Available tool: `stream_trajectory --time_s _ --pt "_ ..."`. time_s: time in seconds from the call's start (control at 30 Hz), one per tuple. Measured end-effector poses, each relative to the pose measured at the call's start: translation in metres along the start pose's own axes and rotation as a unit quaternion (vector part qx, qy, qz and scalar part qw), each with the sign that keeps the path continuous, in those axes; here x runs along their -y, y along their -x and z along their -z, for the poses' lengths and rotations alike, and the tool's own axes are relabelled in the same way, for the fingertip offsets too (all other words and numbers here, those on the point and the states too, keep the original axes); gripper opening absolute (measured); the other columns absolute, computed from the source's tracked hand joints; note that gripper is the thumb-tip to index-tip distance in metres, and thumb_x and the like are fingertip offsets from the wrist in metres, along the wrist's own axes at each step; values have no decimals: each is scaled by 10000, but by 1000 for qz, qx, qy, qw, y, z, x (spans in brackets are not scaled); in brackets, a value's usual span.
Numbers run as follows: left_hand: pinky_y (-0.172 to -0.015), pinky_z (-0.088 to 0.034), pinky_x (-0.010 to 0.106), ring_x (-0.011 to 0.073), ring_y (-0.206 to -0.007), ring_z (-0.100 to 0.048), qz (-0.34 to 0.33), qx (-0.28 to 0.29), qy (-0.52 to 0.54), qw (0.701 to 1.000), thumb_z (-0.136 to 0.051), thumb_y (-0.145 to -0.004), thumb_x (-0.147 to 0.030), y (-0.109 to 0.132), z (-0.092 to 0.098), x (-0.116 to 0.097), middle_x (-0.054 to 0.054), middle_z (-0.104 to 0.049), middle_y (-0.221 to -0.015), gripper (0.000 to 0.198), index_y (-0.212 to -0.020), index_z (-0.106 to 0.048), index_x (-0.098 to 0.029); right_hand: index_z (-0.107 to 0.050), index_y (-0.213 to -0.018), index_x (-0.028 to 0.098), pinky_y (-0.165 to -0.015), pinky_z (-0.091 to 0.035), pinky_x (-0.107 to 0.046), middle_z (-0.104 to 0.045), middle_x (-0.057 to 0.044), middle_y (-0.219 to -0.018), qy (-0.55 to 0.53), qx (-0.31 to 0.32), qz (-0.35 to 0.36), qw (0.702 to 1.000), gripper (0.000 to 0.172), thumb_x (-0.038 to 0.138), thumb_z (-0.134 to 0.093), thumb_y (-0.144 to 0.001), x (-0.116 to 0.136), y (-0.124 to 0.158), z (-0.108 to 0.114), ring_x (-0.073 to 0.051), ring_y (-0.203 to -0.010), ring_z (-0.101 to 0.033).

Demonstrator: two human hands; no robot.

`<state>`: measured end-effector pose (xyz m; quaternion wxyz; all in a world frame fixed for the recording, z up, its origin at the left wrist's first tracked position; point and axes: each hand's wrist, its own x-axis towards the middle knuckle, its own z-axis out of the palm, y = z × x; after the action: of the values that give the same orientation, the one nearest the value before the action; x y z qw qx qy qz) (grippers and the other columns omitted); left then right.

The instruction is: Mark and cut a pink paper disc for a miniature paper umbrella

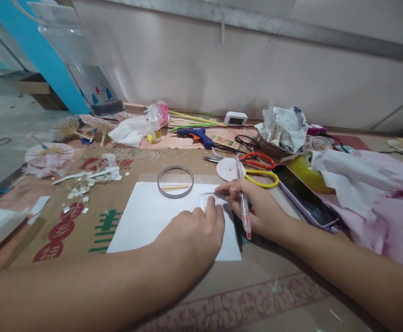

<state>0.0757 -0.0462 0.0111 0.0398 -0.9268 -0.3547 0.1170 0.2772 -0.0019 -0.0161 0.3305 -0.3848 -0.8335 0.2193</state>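
Brown cardboard (146,159) covers the work area. Red ovals (61,230), each bearing a character, run down its left side; bold green print (106,226) beside them slips partly under the white sheet (135,221). The characters lie too slanted and soft to read surely. More red print (88,163) at the upper left is broken up by paper scraps (107,170).

White sheet flat on the cardboard, its middle covered by the left hand (194,233). That hand's fingers press down on a small clear piece (204,197) on the sheet's right side; whether they also pinch it, cannot tell. Right hand (256,200) closed round a clear pen (244,210) with pinkish-red marks, its fingertips at the piece's far side, close to the left fingers. Most of the piece is hidden; both forearms cut off by the frame.

Grey ring (176,197) at the sheet's far edge, around thin sticks (176,187). Pale disc (228,169) obscures where the red and yellow scissor handles (261,172) meet. Phone (305,196) screen dark. Small bottle (154,131): yellow label, illegible. White device (236,119): display unreadable. Large jug (97,87) printed with sailboats.
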Motion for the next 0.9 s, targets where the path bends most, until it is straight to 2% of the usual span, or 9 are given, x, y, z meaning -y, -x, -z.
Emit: stream_trajectory --time_s 0.13,0.27,0.43,0.7,0.9 --pt "-513 -532 315 270 -813 -750 0 -3 2 1000 -433 -929 -71 -1 -1 0 346 -529 -1471 580 -1505 -476 -29 -486 -882 255 -847 -543 -408 -750 -84 -1079 13 -30 -6 999 193 89 -584 -872 -2 0 0 -247 -1002 -721" --pt "-506 -534 321 273 -798 -748 6 -17 18 1000 -471 -923 -78 -1 -2 0 347 -539 -1461 564 -1484 -504 -34 -479 -867 255 -841 -542 -411 -755 -71 -1057 -3 -8 -31 999 194 98 -592 -857 -1 -1 0 -251 -981 -722" --pt "-503 -535 333 286 -815 -747 4 -6 23 1000 -462 -907 -68 0 0 1 355 -521 -1472 584 -1489 -502 -32 -474 -828 255 -801 -525 -397 -773 -55 -1048 11 28 -27 999 223 87 -617 -803 1 -1 1 -256 -938 -707" --pt "-524 -548 322 280 -841 -752 -6 12 -2 1000 -410 -918 -54 -1 3 0 363 -485 -1497 624 -1540 -420 -3 -493 -821 253 -768 -519 -393 -775 -74 -1033 41 41 20 998 205 88 -612 -795 2 -2 3 -271 -927 -702" --pt "-525 -543 313 275 -847 -753 -6 16 -13 1000 -415 -917 -50 0 3 0 356 -468 -1514 627 -1543 -423 -22 -508 -836 254 -751 -508 -387 -768 -76 -1005 50 42 22 998 209 75 -607 -791 2 -1 3 -278 -912 -697"
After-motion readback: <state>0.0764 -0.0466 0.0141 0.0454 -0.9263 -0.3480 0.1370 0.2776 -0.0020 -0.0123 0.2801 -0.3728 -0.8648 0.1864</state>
